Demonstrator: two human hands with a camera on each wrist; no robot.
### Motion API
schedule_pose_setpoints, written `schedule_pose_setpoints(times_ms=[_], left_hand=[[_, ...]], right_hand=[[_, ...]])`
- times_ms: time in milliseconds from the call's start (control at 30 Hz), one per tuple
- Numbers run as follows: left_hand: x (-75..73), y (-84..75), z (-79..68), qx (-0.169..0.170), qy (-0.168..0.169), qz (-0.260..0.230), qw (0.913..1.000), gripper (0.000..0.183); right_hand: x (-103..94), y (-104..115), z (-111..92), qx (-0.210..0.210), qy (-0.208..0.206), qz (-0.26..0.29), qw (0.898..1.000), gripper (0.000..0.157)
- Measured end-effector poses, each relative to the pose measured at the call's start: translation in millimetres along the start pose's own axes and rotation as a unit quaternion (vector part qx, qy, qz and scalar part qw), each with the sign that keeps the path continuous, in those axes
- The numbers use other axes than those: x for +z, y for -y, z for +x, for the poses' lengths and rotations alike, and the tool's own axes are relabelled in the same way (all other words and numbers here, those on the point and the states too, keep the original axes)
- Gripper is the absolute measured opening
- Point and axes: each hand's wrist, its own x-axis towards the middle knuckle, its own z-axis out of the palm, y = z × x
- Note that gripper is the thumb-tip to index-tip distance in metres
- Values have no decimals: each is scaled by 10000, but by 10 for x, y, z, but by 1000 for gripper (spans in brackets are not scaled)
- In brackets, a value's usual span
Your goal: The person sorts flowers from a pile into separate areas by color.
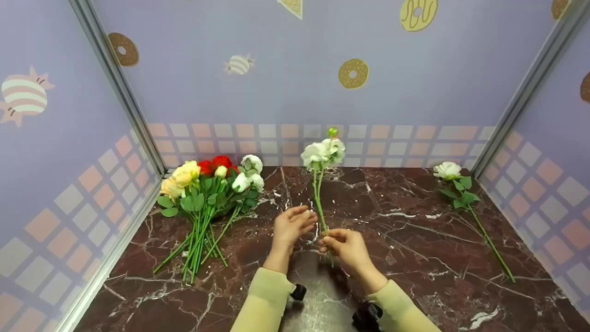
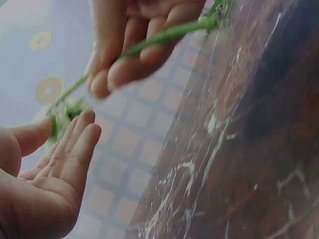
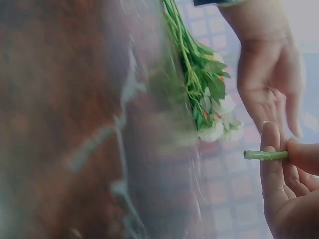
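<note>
My right hand (image 1: pixel 348 249) pinches the lower stem of a white flower (image 1: pixel 322 154), which stands nearly upright over the middle of the table. The flower has a forked green stem, pale ruffled blooms and a small green bud at its top. Just left of the stem is my left hand (image 1: pixel 289 227), palm turned inward and fingers loosely extended; whether it touches the stem I cannot tell. In the right wrist view the cut stem end (image 3: pixel 264 155) sticks out between thumb and fingers. The left wrist view shows the left palm (image 2: pixel 50 189) holding nothing.
At the left lies a bunch of yellow, red and white flowers (image 1: pixel 207 198), stems toward me. A single white rose (image 1: pixel 448 170) lies at the right. The dark red marbled table (image 1: pixel 405 276) is enclosed by patterned lilac walls (image 1: pixel 295 69) at the back and sides.
</note>
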Motion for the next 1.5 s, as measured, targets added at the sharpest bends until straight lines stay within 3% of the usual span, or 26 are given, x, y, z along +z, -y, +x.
schedule_pose_setpoints(times_ms=[167, 367, 467, 600, 800, 1033, 1300, 1500], left_hand=[[-144, -31, 44, 207, -605, 254, 9976, 34], [-392, -96, 111, 562, -1455, 577, 9861, 32], [-522, -141, 137, 767, -1860, 1184, 9724, 30], [-702, -216, 144, 953, -2292, 2072, 9463, 28], [-1008, -306, 103, 633, -2619, 2662, 9255, 36], [-1276, -349, 56, 37, -2584, 3432, 9030, 43], [-1436, -359, 99, -502, -2231, 4800, 8469, 43], [-1516, -337, 163, -778, -1911, 5318, 8214, 31]], right_hand=[[-126, 20, 61, -50, -349, 163, 9992, 26], [-306, 62, 129, -33, -819, 401, 9958, 23], [-410, 86, 162, -53, -999, 491, 9938, 23], [-569, 122, 199, -73, -1193, 375, 9921, 24], [-847, 169, 227, -84, -1525, 68, 9882, 26], [-1214, 127, 260, -63, -1958, -361, 9800, 28], [-1703, 92, 200, 122, -2405, -1241, 9626, 30], [-2084, 58, 110, 372, -2778, -1638, 9458, 31]])
